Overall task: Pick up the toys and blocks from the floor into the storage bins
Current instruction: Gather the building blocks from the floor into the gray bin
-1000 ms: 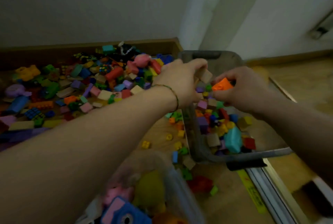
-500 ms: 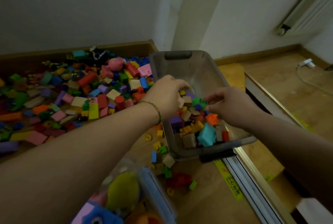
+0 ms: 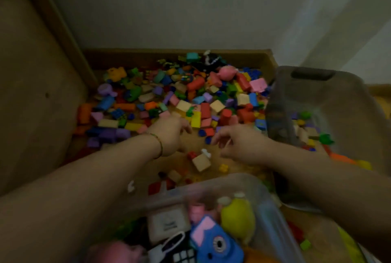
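Both hands have left the grey bin [image 3: 279,119] at the right, where they were half a second ago, and now hover over the floor between the two bins. The left hand [image 3: 171,133], a bracelet [image 3: 159,144] at its wrist, reaches toward the near edge of the block pile [image 3: 190,102]. The right hand [image 3: 243,146] hangs just right of it. Each has loose, parted fingers and nothing visible in its grasp.

By my reading the task is at an early-to-middle stage. The grey bin holds a shallow layer of blocks, and the clear bin [image 3: 211,182] nearest the camera holds soft toys, among them a blue toy [image 3: 213,239] and a yellow toy [image 3: 237,216]. Most blocks are still on the floor in a wide heap against the far wall. A few strays lie near the hands, including a wooden block [image 3: 201,162] and a small yellow piece [image 3: 223,167].

Dim light and motion blur smear the near bin's contents. The left fingertips are partly hidden behind the back of the hand. The grey bin's right side runs out of frame, and the forearms cover the floor beneath them.
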